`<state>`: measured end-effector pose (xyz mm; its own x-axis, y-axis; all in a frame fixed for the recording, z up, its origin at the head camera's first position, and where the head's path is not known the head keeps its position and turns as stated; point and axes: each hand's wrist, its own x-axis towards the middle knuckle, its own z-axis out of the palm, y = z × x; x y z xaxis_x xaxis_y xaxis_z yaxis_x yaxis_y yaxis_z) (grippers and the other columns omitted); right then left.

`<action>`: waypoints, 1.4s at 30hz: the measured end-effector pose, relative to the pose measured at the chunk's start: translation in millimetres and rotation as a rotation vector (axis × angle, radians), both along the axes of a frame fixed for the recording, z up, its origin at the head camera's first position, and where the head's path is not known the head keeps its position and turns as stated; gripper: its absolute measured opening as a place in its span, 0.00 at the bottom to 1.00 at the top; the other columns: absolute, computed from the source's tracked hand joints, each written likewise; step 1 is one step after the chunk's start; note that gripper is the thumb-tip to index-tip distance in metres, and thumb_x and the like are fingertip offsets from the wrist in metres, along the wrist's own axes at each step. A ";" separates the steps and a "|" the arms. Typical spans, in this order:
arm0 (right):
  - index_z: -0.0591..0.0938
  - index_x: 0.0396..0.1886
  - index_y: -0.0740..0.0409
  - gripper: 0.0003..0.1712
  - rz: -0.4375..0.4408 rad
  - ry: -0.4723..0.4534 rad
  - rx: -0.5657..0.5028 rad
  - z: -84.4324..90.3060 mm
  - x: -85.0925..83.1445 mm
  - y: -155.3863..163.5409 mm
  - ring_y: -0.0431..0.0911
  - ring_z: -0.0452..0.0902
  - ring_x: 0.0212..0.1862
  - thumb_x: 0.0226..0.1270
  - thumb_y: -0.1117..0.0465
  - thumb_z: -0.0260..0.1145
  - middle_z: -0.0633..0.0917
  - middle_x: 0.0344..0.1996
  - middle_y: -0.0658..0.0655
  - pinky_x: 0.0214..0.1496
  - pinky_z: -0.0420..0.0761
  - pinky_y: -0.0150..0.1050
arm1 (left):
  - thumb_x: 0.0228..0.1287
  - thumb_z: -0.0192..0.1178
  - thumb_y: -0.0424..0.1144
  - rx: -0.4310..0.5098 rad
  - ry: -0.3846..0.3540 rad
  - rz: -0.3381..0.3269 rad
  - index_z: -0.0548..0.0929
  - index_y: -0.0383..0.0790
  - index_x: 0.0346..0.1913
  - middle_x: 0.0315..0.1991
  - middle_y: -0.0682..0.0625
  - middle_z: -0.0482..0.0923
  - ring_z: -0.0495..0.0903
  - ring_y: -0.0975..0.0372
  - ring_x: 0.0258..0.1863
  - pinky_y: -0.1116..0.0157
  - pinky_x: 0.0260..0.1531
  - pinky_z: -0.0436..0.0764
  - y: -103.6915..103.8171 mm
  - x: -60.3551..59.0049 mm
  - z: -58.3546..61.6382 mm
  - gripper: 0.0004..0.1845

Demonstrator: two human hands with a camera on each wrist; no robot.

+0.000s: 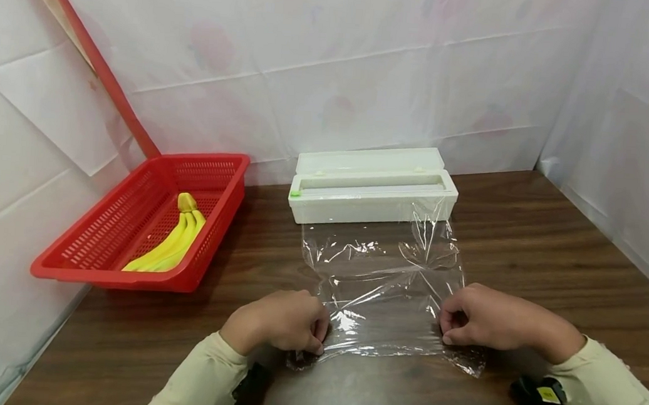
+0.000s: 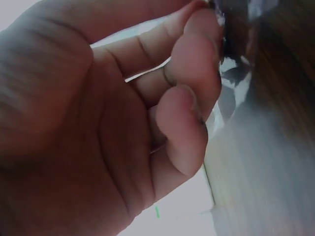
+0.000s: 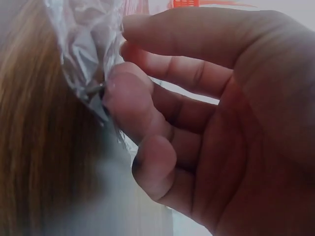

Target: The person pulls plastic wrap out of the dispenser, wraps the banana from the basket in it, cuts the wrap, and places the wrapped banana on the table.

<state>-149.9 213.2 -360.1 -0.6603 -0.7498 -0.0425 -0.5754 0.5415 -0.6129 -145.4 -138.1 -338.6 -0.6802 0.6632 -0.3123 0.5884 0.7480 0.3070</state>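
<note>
A sheet of clear plastic wrap point(image 1: 380, 294) stretches from a white wrap dispenser box point(image 1: 374, 213) toward the near side of the table. My left hand point(image 1: 287, 325) pinches the sheet's near left corner between thumb and fingers. At the near right corner, my right hand point(image 1: 486, 317) pinches the film too, and a crumpled end hangs past the fingers. In the right wrist view the gathered plastic wrap point(image 3: 88, 54) shows at the thumb and fingertips. The dispenser's lid point(image 1: 369, 162) stands raised at the back.
On the left sits a red plastic basket point(image 1: 215, 232) holding a bunch of yellow bananas point(image 1: 177, 242). A red strip point(image 1: 102, 64) rises behind it. White sheeting point(image 1: 339, 72) hangs behind the brown wooden table point(image 1: 536, 242) and along both sides.
</note>
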 end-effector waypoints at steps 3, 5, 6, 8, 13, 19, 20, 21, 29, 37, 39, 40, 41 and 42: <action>0.80 0.24 0.41 0.12 0.008 -0.021 0.004 -0.2 1.8 0.7 0.30 0.70 0.26 0.58 0.61 0.74 0.74 0.21 0.35 0.28 0.73 0.31 | 0.51 0.75 0.45 -0.040 0.008 -0.010 0.78 0.59 0.19 0.17 0.66 0.73 0.72 0.71 0.20 0.66 0.24 0.73 1.8 3.8 -0.3 0.14; 0.81 0.25 0.41 0.11 0.010 -0.044 0.008 0.3 3.2 0.2 0.30 0.70 0.26 0.58 0.61 0.74 0.74 0.21 0.35 0.27 0.73 0.31 | 0.50 0.76 0.47 -0.057 0.014 -0.018 0.78 0.60 0.19 0.17 0.66 0.73 0.72 0.71 0.21 0.66 0.24 0.72 2.8 6.0 -0.4 0.14; 0.81 0.25 0.41 0.11 0.012 -0.053 0.011 0.7 3.8 0.0 0.30 0.70 0.26 0.58 0.61 0.74 0.74 0.21 0.36 0.27 0.73 0.31 | 0.50 0.76 0.47 -0.062 0.019 -0.020 0.78 0.60 0.19 0.17 0.67 0.72 0.71 0.71 0.21 0.66 0.23 0.72 3.4 7.1 -0.2 0.15; 0.81 0.25 0.41 0.10 0.014 -0.062 0.017 1.7 4.5 -0.2 0.30 0.70 0.26 0.59 0.61 0.73 0.75 0.21 0.36 0.27 0.73 0.31 | 0.50 0.76 0.48 -0.068 0.025 -0.024 0.78 0.59 0.19 0.18 0.67 0.72 0.71 0.71 0.22 0.66 0.23 0.71 4.5 9.1 0.5 0.15; 0.81 0.24 0.40 0.11 0.010 -0.063 0.031 4.6 4.7 0.7 0.30 0.70 0.25 0.59 0.61 0.74 0.75 0.20 0.35 0.27 0.73 0.30 | 0.50 0.75 0.49 -0.077 0.015 -0.016 0.78 0.59 0.16 0.16 0.67 0.71 0.70 0.71 0.19 0.67 0.21 0.71 8.0 14.8 3.8 0.16; 0.81 0.24 0.40 0.11 0.021 -0.062 0.038 5.0 4.2 0.8 0.30 0.70 0.24 0.59 0.59 0.73 0.75 0.21 0.35 0.26 0.73 0.30 | 0.50 0.76 0.50 -0.101 -0.018 0.000 0.78 0.60 0.14 0.14 0.67 0.71 0.70 0.71 0.18 0.67 0.19 0.71 10.5 22.7 6.7 0.16; 0.81 0.24 0.40 0.11 0.025 -0.061 0.040 5.0 4.2 0.9 0.30 0.70 0.24 0.59 0.59 0.73 0.75 0.21 0.35 0.26 0.73 0.30 | 0.50 0.76 0.50 -0.105 -0.020 -0.007 0.78 0.60 0.14 0.14 0.67 0.71 0.70 0.71 0.18 0.67 0.19 0.71 10.8 23.5 7.0 0.16; 0.81 0.24 0.39 0.10 0.030 -0.057 0.039 5.1 4.3 1.1 0.30 0.70 0.24 0.59 0.59 0.73 0.75 0.21 0.35 0.26 0.73 0.30 | 0.49 0.76 0.49 -0.108 -0.021 -0.016 0.78 0.60 0.13 0.14 0.67 0.71 0.70 0.71 0.18 0.68 0.20 0.71 11.0 24.1 7.0 0.16; 0.83 0.24 0.39 0.10 0.079 -0.094 0.019 4.5 5.5 6.8 0.29 0.69 0.24 0.60 0.60 0.73 0.75 0.20 0.34 0.25 0.73 0.30 | 0.54 0.72 0.43 -0.053 -0.094 -0.137 0.79 0.56 0.14 0.13 0.70 0.66 0.67 0.75 0.16 0.73 0.16 0.67 11.8 22.4 3.3 0.16; 0.85 0.23 0.46 0.08 0.077 -0.287 -0.008 4.2 8.8 10.1 0.31 0.74 0.19 0.62 0.60 0.72 0.78 0.16 0.37 0.21 0.76 0.32 | 0.57 0.68 0.35 0.024 -0.253 -0.158 0.80 0.51 0.15 0.13 0.69 0.71 0.69 0.78 0.14 0.76 0.17 0.70 9.6 20.9 -0.1 0.16; 0.86 0.23 0.47 0.08 0.087 -0.312 -0.013 4.1 9.2 10.7 0.32 0.76 0.18 0.62 0.61 0.71 0.80 0.17 0.38 0.21 0.78 0.34 | 0.58 0.68 0.34 0.032 -0.303 -0.148 0.80 0.50 0.15 0.13 0.68 0.73 0.72 0.77 0.14 0.75 0.17 0.71 9.0 21.5 -0.5 0.15; 0.86 0.23 0.48 0.08 0.092 -0.317 -0.015 4.2 9.2 11.0 0.33 0.77 0.18 0.63 0.61 0.71 0.80 0.17 0.39 0.21 0.79 0.35 | 0.58 0.68 0.35 0.030 -0.321 -0.141 0.80 0.50 0.16 0.13 0.68 0.74 0.73 0.77 0.15 0.75 0.17 0.72 8.8 21.8 -0.7 0.15; 0.86 0.24 0.48 0.08 0.097 -0.323 -0.018 4.4 9.1 11.4 0.33 0.77 0.19 0.63 0.62 0.70 0.81 0.17 0.39 0.21 0.80 0.35 | 0.59 0.68 0.35 0.029 -0.338 -0.134 0.81 0.50 0.16 0.13 0.67 0.75 0.74 0.76 0.15 0.75 0.18 0.72 8.6 21.9 -1.0 0.15; 0.86 0.24 0.48 0.08 0.103 -0.331 -0.021 4.6 9.1 11.8 0.33 0.78 0.19 0.63 0.62 0.70 0.81 0.18 0.39 0.22 0.80 0.36 | 0.60 0.68 0.36 0.026 -0.352 -0.122 0.81 0.50 0.17 0.13 0.66 0.76 0.74 0.75 0.15 0.74 0.18 0.73 8.4 22.2 -1.1 0.15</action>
<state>-140.8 225.0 -355.5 -0.5344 -0.8145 -0.2257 -0.3946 0.4766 -0.7856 -123.2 -129.6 -339.8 -0.4492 0.7436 -0.4952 0.5279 0.6681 0.5244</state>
